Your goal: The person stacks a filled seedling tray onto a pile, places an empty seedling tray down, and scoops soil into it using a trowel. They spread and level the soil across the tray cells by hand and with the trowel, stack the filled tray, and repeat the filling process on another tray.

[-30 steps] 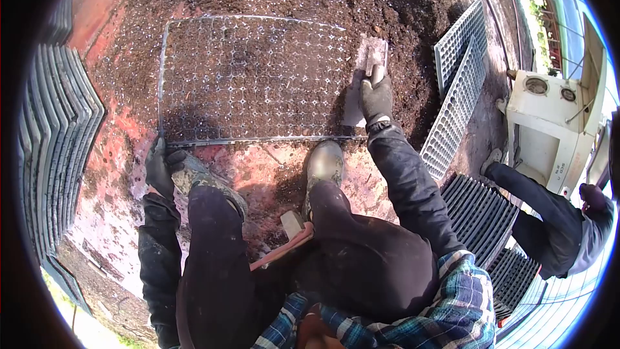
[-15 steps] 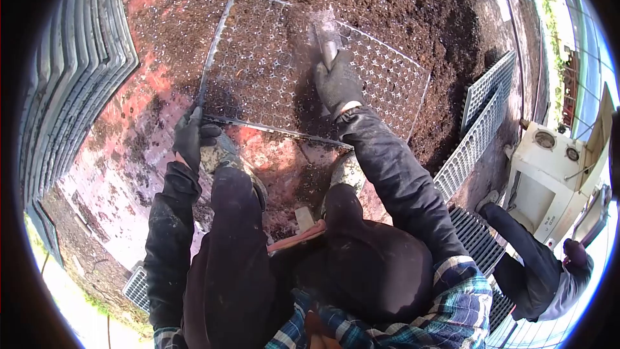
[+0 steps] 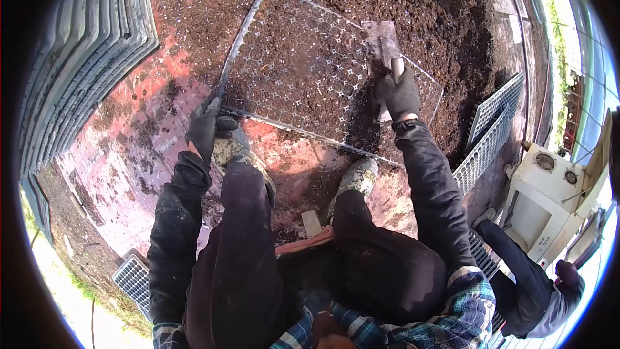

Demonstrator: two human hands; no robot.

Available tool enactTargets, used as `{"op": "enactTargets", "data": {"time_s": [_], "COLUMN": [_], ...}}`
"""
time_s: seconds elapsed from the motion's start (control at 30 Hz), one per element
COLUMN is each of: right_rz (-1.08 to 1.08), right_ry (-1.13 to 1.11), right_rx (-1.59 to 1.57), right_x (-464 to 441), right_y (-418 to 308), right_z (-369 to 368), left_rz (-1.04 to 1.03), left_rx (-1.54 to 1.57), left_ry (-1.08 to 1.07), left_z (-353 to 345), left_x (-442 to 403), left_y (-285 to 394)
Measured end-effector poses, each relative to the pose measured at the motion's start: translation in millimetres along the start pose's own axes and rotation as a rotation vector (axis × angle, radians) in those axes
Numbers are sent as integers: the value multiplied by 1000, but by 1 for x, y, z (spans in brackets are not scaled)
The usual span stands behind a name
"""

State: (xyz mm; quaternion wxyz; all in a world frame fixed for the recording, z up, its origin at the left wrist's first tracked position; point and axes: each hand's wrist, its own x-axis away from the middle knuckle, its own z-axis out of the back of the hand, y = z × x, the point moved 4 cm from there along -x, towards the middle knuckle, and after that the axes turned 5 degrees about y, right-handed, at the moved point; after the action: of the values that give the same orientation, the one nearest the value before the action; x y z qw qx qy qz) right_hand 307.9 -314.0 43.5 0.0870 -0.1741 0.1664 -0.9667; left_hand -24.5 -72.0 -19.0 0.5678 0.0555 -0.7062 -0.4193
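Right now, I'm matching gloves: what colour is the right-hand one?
The glove is dark grey, nearly black; the head view shows it.

Bright sun here, pouring across a pink-red floor (image 3: 116, 181), dirt-smeared and pale in patches; over on the right, a white cabinet (image 3: 557, 198) with two round fittings, and farther up, greenery (image 3: 559, 68) glowing beside a bluish, barred wall (image 3: 590, 84)
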Motion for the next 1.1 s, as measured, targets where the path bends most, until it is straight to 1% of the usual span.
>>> {"op": "enactTargets", "data": {"time_s": [0.03,0.07,0.1,0.17,0.2,0.23,0.3,0.33,0.4,0.43,0.5,0.57,0.63,0.7,0.73,0.77,0.8,0.83,0.9,0.93,0.97,1.03,1.1], "right_rz": [31,68,71,191,224,287,246,244,501,501,583,592,831,829,891,954,967,968,1062,1151,1148,1153,1159], "right_ry": [39,32,35,26,-40,-39,-221,-229,-134,-141,-171,-184,-202,-251,-265,-276,-336,-337,-480,-427,-419,-455,-441], "right_rx": [96,86,88,99,73,145,55,50,151,147,103,125,200,208,189,173,196,194,232,220,217,320,282], "right_x": [-3,-5,-4,-2,0,2,3,3,2,-1,0,3,13,16,16,17,22,27,41,49,52,61,68], "right_y": [4,7,-1,-28,-49,-72,-112,-126,-154,-159,-168,-169,-181,-181,-182,-180,-181,-179,-175,-174,-171,-161,-148], "right_z": [0,-8,-9,-22,-28,-35,-51,-60,-71,-74,-79,-77,-76,-80,-81,-82,-83,-83,-85,-82,-80,-78,-74], "left_rz": [12,22,21,37,42,41,53,57,58,57,79,72,68,24,72,71,56,43,47,57,68,72,6], "left_rx": [13,25,29,36,53,52,59,63,70,84,80,74,60,69,79,70,81,95,114,117,117,105,53], "left_ry": [-13,-26,-27,-61,-58,-50,-63,-57,-53,-55,-56,-63,-67,-82,-106,-102,-112,-124,-114,-141,-169,-165,-137], "left_z": [0,0,1,2,3,3,2,3,4,5,5,4,3,4,6,7,7,7,11,12,13,14,14], "left_x": [0,-1,-3,-5,-5,-5,-5,-7,-8,-9,-10,-8,-5,-4,-5,-5,-7,-8,-11,-12,-14,-16,-15], "left_y": [0,1,1,-1,-1,0,0,-1,-3,-4,-3,-1,2,2,2,2,0,-3,-6,-6,-6,-9,-8]}}
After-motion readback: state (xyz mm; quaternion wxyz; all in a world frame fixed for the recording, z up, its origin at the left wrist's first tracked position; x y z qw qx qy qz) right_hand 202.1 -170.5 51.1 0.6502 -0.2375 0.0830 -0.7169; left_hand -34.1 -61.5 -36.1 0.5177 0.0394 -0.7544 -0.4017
